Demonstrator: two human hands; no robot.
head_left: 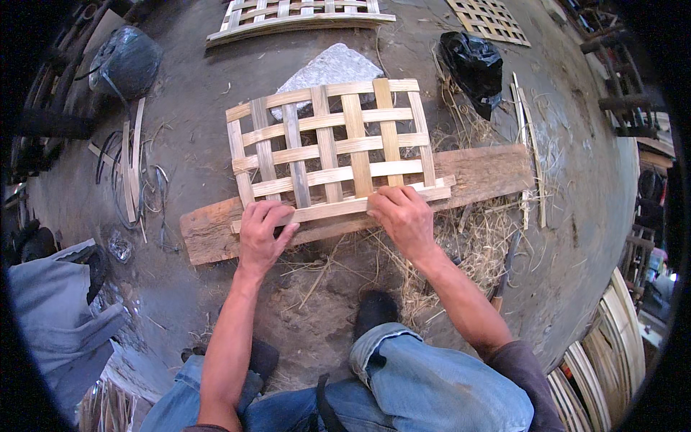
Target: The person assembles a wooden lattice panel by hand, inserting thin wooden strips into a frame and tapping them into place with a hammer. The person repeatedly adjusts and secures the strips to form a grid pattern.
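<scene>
A panel of pale flat slats, woven over and under with square gaps, lies before me (356,147). Its near edge rests on a rough wooden board (493,169); its far edge overlaps a grey stone slab (332,68). Along that near edge runs a long flat strip (327,212). At the strip's left part, my left hand (263,236) is closed, fingers curled over it and thumb toward the middle. My right hand (404,219) pinches the same strip farther right. Fingertips of both hands are partly hidden, and upright slats meet the strip between them.
Another woven panel (302,23) lies at the far side, and one more (489,20) at far right. A black plastic bag (471,68) and curly shavings (461,266) are to the right. Loose slats (132,169) and a plastic-wrapped bundle (128,61) lie left.
</scene>
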